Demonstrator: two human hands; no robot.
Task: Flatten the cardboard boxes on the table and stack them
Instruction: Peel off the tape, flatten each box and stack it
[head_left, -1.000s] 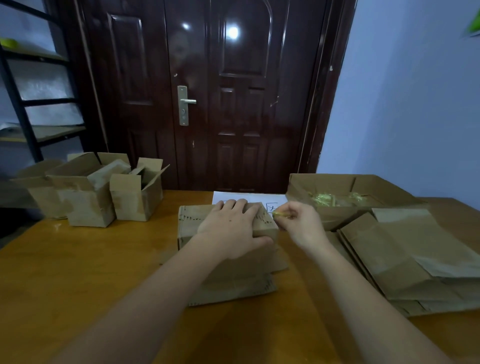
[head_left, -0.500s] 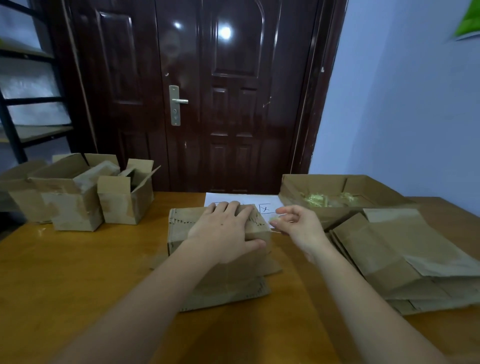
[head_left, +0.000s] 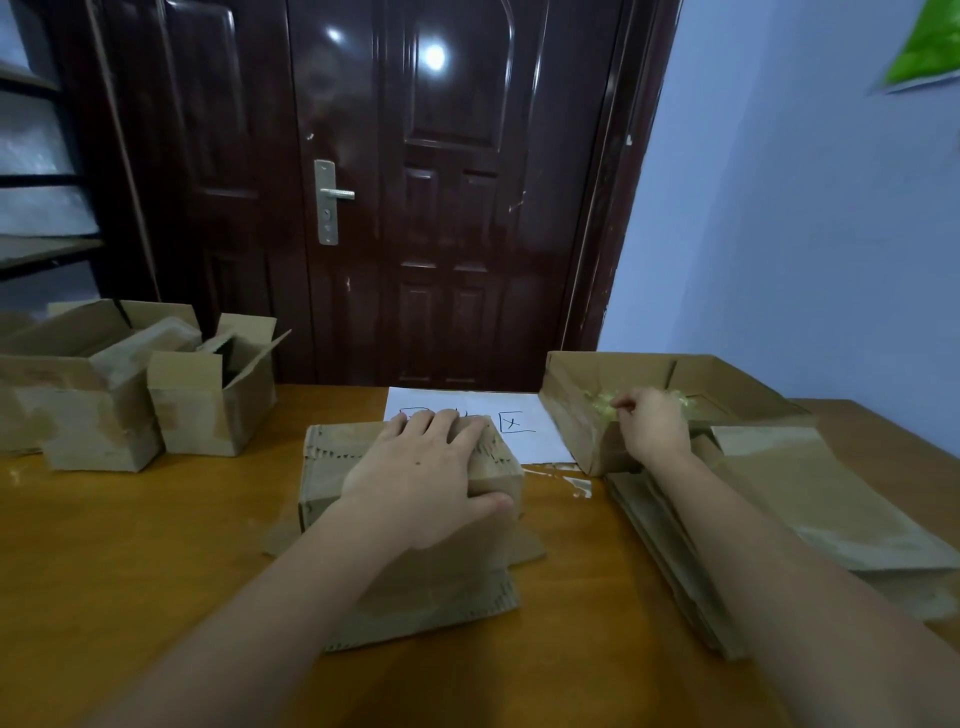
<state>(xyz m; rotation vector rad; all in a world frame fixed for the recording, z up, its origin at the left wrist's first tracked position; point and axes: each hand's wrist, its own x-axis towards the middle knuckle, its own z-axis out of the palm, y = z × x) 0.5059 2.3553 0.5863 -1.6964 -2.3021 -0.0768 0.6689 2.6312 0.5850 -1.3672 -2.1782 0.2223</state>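
A small cardboard box (head_left: 332, 467) stands in the middle of the wooden table (head_left: 130, 545), its bottom flaps splayed out on the tabletop. My left hand (head_left: 431, 478) grips it, fingers spread over the top and thumb against the near face. My right hand (head_left: 652, 426) hovers over an open shallow box (head_left: 571, 421) at the right and pinches a yellowish tape scrap (head_left: 605, 402) above other scraps inside. A stack of flattened boxes (head_left: 810, 499) lies at the right, partly under my right forearm.
Several open upright boxes (head_left: 208, 415) stand at the table's left. A white sheet with handwriting (head_left: 524, 431) lies behind the central box. A clear tape shred (head_left: 563, 475) lies on the table. A dark door (head_left: 441, 208) stands behind the table.
My right hand pulled away from the central box's right edge with the tape strip and moved right to the shallow scrap box. My left hand stayed on the box.
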